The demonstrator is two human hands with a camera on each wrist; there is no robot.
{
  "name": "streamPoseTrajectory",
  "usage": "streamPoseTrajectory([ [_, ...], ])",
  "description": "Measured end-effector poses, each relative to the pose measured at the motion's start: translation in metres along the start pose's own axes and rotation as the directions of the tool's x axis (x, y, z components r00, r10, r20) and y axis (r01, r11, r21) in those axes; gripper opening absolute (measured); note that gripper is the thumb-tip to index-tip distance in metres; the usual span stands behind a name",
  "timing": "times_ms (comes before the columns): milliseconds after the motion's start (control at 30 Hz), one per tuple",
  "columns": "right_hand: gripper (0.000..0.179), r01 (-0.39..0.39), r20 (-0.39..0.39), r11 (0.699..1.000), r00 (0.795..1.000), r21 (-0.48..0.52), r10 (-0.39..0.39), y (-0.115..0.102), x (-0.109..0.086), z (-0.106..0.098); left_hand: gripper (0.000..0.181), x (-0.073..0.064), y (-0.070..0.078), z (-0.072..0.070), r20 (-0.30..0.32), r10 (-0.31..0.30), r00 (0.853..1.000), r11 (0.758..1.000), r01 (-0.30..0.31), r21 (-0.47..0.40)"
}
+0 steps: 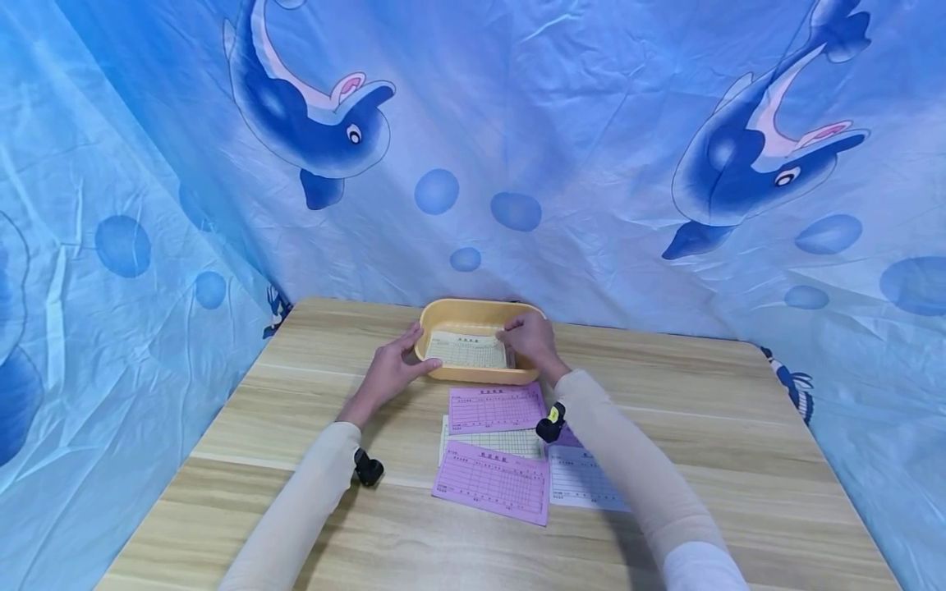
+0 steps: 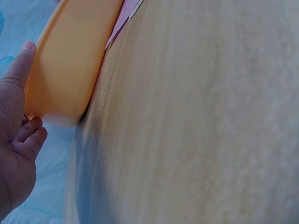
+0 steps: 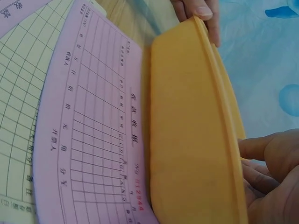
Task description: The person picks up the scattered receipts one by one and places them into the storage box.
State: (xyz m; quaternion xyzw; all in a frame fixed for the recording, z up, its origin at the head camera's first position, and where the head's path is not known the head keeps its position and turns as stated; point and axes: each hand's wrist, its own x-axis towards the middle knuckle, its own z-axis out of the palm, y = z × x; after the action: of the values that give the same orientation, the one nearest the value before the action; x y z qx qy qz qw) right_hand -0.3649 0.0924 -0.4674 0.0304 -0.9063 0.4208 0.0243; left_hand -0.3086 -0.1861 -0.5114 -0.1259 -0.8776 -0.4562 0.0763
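Note:
A yellow-orange plastic basket stands at the back of the table, with a pale yellow receipt slip lying inside it. My left hand holds the basket's left end, thumb over the front rim; the left wrist view shows the hand against the basket wall. Inside the basket's right side, my right hand pinches the slip at its upper right corner. In the right wrist view the basket wall partly hides the right hand's fingertips.
In front of the basket lie two purple slips with a pale yellow slip partly under them. A whitish slip and another purple slip lie partly under the right forearm. A blue dolphin-print curtain hangs behind the wooden table.

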Motion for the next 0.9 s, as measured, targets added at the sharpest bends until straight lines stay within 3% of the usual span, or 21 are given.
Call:
streamPoseTrajectory([
  [333, 0.028, 0.004, 0.077, 0.994, 0.997, 0.113, -0.013, -0.003, -0.011, -0.033, 0.098, -0.001, 0.0, 0.0, -0.003, 0.01, 1.0, 1.0, -0.01, 0.009],
  [533, 0.038, 0.068, 0.126, 0.982, 0.988, 0.179, -0.091, -0.005, -0.03, -0.063, 0.097, -0.001, -0.001, 0.001, -0.002, 0.013, 1.0, 1.0, -0.013, 0.007],
  [900, 0.037, 0.205, 0.05, 0.969, 0.976, 0.137, -0.214, 0.018, -0.075, -0.094, 0.096, -0.002, 0.0, 0.0, -0.002, 0.013, 1.0, 1.0, -0.013, -0.015],
])
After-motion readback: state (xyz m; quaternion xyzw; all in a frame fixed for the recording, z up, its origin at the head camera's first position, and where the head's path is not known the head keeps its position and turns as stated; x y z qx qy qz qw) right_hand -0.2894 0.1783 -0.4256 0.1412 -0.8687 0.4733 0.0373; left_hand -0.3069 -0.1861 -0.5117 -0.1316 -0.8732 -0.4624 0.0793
